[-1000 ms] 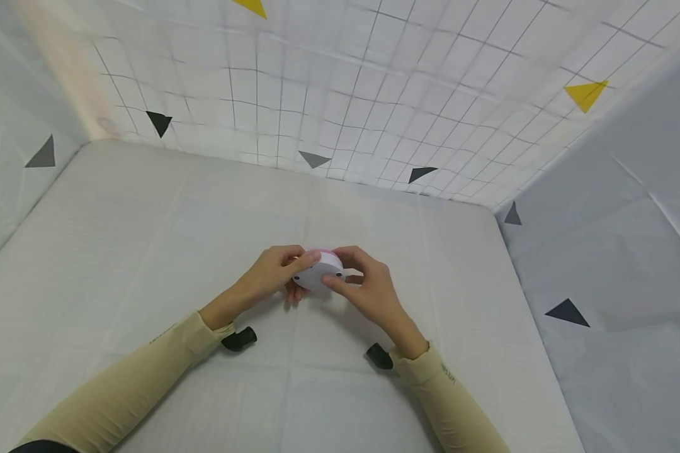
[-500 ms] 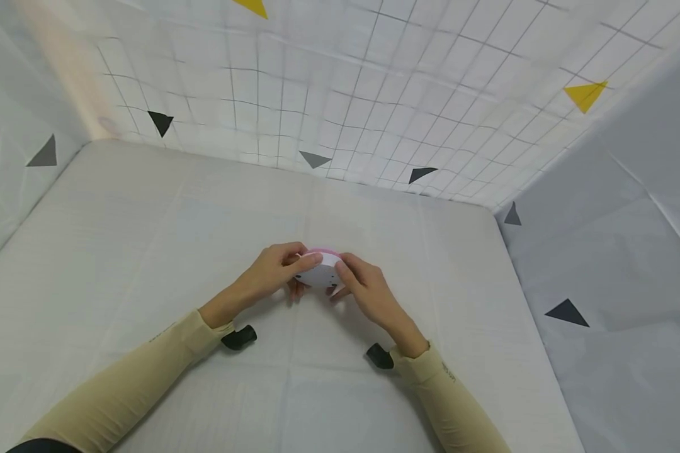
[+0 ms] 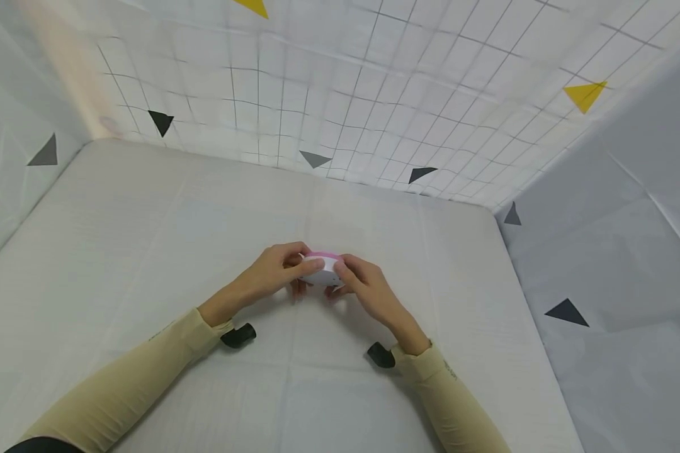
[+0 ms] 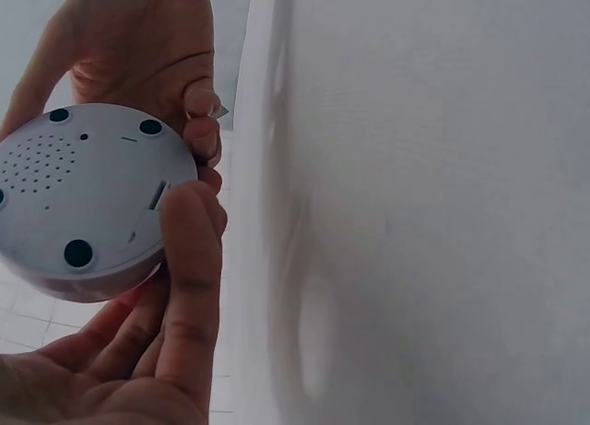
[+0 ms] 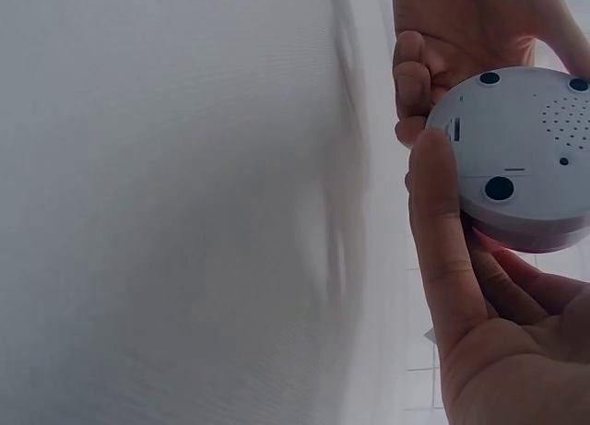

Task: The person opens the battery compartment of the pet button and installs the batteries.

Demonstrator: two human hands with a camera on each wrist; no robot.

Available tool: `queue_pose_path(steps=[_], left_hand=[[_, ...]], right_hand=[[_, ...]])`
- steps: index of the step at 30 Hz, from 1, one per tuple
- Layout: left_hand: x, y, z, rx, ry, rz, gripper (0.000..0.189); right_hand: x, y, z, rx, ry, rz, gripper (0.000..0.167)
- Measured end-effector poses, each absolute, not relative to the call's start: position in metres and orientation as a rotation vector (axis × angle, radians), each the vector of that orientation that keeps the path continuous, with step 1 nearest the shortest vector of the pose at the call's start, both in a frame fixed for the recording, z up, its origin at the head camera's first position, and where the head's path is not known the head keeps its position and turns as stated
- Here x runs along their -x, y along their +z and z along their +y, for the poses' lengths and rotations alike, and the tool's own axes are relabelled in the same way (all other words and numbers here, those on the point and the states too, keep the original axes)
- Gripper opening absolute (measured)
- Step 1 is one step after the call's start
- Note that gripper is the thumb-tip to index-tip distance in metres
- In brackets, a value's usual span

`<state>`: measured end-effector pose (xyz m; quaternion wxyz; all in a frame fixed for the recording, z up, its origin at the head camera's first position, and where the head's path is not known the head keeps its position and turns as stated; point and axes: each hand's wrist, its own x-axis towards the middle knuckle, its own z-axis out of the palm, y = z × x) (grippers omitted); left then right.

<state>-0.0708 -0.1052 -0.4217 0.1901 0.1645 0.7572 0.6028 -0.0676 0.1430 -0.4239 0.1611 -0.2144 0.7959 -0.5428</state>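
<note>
Both hands hold a round device, white with a pink rim [image 3: 324, 255], near the middle of the head view. My left hand [image 3: 272, 272] grips its left side, thumb over the white edge, fingers behind. On the opposite side my right hand [image 3: 371, 288] pinches it, its thumb on the near edge. In the left wrist view, the device's white underside [image 4: 106, 181] bears dark round feet, a cluster of small holes and a slot near a fingertip. The right wrist view shows that underside [image 5: 516, 153] too, fingers at its edge. Its pink top is mostly hidden.
A white sheet-covered surface [image 3: 215, 207] lies beneath the hands. A gridded sheet wall [image 3: 340, 82] with dark and yellow triangles stands behind, with a grey wall [image 3: 617, 251] to the right. Dark wrist pieces [image 3: 240, 336] stick out by the beige sleeves [image 3: 130, 377].
The device has tilted, so less of its underside and more of the pink rim shows in the head view. My right thumb has shifted from the underside to the near edge.
</note>
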Motion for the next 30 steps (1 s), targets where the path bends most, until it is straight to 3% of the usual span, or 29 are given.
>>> queue_pose_path(steps=[13,30], left_hand=[[0.074,-0.4203,-0.1091,-0.492,1.64,2.181,0.041],[0.0782,-0.4266,-0.1125,-0.552,1.618,2.224,0.064]], right_hand=[[0.0686,-0.4262,0.1447,0.59,-1.589,2.252,0.04],[0.0706,-0.4246,0.1465,0.571,-1.525,2.298,0.055]])
